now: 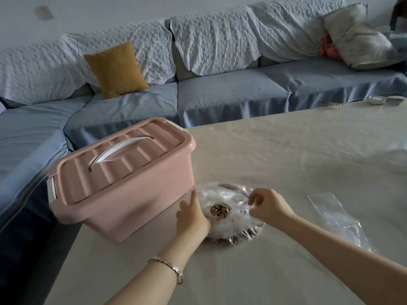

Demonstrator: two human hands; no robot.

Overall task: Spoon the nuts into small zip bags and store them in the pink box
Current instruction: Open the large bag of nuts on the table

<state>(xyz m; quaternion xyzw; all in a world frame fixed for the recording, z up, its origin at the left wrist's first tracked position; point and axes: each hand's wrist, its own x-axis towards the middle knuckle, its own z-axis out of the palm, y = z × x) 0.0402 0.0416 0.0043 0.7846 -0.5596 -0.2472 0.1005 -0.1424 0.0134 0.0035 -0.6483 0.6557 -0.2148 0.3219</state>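
Pink lidded plastic box (123, 172) at the bench (286, 150) edge; beside it, right hand (268, 208) pinches crumpled clear bag (231, 198); grip of left hand (191, 216) hidden.

Blue sofa (220, 93), seemingly dim room.

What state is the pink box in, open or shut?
Shut. The ribbed lid sits flat over the pink box, with the white handle lying down across it.

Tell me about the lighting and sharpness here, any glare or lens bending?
Head view: dim daylight; faint shadow under the pink box; glare whitens the clear plastic bag around the nuts; wide-angle lens bows the sofa and table edge; mildly soft overall.
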